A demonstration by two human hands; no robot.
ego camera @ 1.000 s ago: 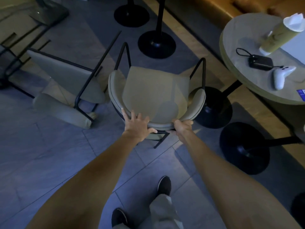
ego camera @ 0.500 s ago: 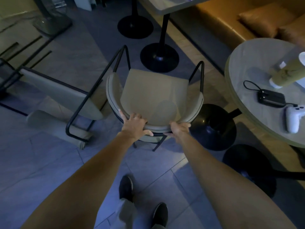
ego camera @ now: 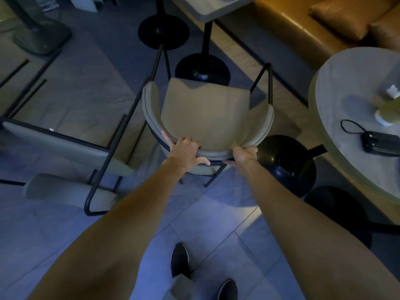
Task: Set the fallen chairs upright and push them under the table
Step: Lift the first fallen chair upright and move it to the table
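Observation:
A beige padded chair with a curved backrest and black metal frame stands upright in the middle of the view. My left hand grips the top of its backrest on the left, and my right hand grips it on the right. The chair faces a rectangular table at the top, whose black pedestal base lies just beyond the seat. A second beige chair lies fallen on its side on the floor to the left.
A round table at the right carries a black pouch, a cup and a pale item. Black disc bases sit on the floor right of the chair. A tan sofa runs along the back. My feet stand on grey tiles.
The upright chair has moved forward toward the rectangular table, both hands staying on its backrest. I have stepped forward, and the fallen chair has not moved.

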